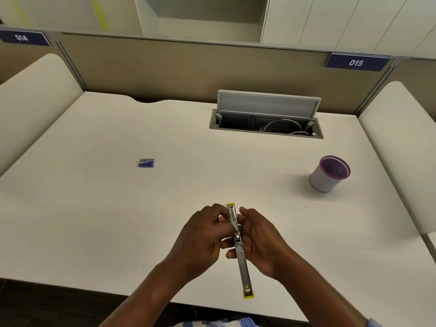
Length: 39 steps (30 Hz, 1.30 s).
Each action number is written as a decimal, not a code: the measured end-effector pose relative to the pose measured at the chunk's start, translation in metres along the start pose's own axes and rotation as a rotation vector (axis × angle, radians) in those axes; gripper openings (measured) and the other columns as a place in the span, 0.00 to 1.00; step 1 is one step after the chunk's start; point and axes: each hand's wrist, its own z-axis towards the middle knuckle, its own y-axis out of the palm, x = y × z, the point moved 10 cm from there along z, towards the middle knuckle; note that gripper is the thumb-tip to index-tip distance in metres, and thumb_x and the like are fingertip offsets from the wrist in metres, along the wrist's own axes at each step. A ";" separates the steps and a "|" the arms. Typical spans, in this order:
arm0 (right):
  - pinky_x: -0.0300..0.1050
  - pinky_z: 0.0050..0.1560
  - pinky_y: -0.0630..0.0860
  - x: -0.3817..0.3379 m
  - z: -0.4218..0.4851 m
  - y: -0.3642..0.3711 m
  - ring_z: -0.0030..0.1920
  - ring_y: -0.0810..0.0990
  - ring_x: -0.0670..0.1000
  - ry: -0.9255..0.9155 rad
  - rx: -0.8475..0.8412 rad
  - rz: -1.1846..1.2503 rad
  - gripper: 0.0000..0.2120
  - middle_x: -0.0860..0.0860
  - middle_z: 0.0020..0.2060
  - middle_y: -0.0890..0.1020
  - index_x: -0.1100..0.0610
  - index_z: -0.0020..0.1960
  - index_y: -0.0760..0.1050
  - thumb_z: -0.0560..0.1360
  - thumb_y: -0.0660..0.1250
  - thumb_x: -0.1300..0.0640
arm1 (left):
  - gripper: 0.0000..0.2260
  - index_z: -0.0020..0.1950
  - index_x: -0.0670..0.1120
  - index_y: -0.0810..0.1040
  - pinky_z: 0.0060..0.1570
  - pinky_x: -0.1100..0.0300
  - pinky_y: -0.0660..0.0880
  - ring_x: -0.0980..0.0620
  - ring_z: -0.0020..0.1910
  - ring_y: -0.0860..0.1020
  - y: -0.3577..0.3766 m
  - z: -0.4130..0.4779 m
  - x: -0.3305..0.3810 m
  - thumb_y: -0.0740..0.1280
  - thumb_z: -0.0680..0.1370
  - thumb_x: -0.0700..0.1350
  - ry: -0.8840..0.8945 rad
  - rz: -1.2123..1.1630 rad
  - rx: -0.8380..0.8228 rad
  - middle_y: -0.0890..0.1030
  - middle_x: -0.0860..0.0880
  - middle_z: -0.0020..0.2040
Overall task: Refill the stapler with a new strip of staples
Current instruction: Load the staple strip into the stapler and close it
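Note:
A metal stapler (241, 258) with yellow ends is swung fully open into one long line, held above the white desk (118, 208) near its front edge. My left hand (203, 239) pinches the far half of the stapler from the left. My right hand (262, 241) grips it from the right around the hinge. The near half sticks out toward me, with its yellow tip free. A small blue staple box (146, 162) lies closed on the desk, far to the left of both hands. No loose strip of staples is visible.
A white pen cup with a purple mesh rim (329, 173) stands at the right. An open cable hatch (266, 125) with its lid up sits at the back. Padded dividers flank the desk, with a partition wall behind.

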 end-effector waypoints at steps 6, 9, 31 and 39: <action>0.51 0.37 0.79 0.001 -0.002 0.003 0.39 0.82 0.58 -0.027 0.015 -0.097 0.27 0.59 0.46 0.83 0.63 0.61 0.80 0.83 0.56 0.41 | 0.14 0.51 0.53 0.79 0.42 0.55 0.74 0.52 0.50 0.75 0.008 -0.003 0.001 0.59 0.74 0.38 0.054 -0.003 -0.050 0.76 0.52 0.58; 0.50 0.35 0.78 0.003 -0.004 0.004 0.37 0.82 0.57 -0.024 0.028 -0.116 0.27 0.57 0.41 0.83 0.62 0.58 0.81 0.82 0.58 0.40 | 0.14 0.50 0.52 0.81 0.41 0.53 0.74 0.50 0.47 0.76 0.012 -0.005 0.002 0.59 0.74 0.40 0.074 0.051 -0.068 0.79 0.49 0.56; 0.47 0.34 0.76 0.005 -0.009 0.009 0.32 0.78 0.54 -0.020 0.016 -0.129 0.26 0.61 0.43 0.84 0.57 0.60 0.81 0.81 0.58 0.37 | 0.21 0.64 0.45 0.76 0.44 0.52 0.72 0.47 0.51 0.76 0.015 -0.022 -0.003 0.64 0.74 0.54 0.023 0.044 0.031 0.77 0.47 0.60; 0.46 0.35 0.75 0.007 -0.009 0.011 0.31 0.78 0.52 -0.010 0.018 -0.124 0.25 0.58 0.42 0.84 0.55 0.59 0.82 0.81 0.59 0.36 | 0.24 0.64 0.43 0.77 0.42 0.51 0.75 0.45 0.48 0.78 0.018 -0.026 -0.009 0.60 0.80 0.61 0.014 0.135 0.073 0.79 0.44 0.60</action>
